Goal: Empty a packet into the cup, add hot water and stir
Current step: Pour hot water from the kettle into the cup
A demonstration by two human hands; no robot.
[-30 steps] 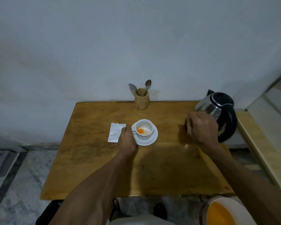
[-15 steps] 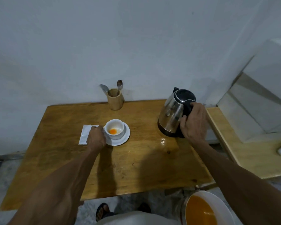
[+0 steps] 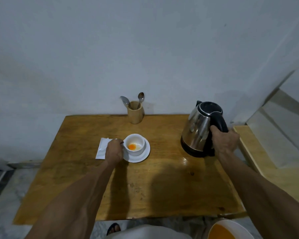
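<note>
A white cup (image 3: 134, 144) with orange powder in its bottom stands on a white saucer (image 3: 141, 155) near the middle of the wooden table (image 3: 162, 187). My left hand (image 3: 114, 150) grips the cup's handle from the left. An opened white packet (image 3: 102, 148) lies flat just left of that hand. At the table's right side a steel kettle (image 3: 198, 130) with a black lid stands upright, and my right hand (image 3: 225, 140) is closed around its black handle.
A wooden holder (image 3: 135, 112) with two spoons stands at the table's far edge by the wall. A lighter bench (image 3: 266, 169) adjoins the table on the right. A white bowl of orange liquid (image 3: 226, 230) sits below the near right corner.
My right hand went from beside the kettle to closing on its handle. My left hand has stayed on the cup's handle. The camera view has shifted.
</note>
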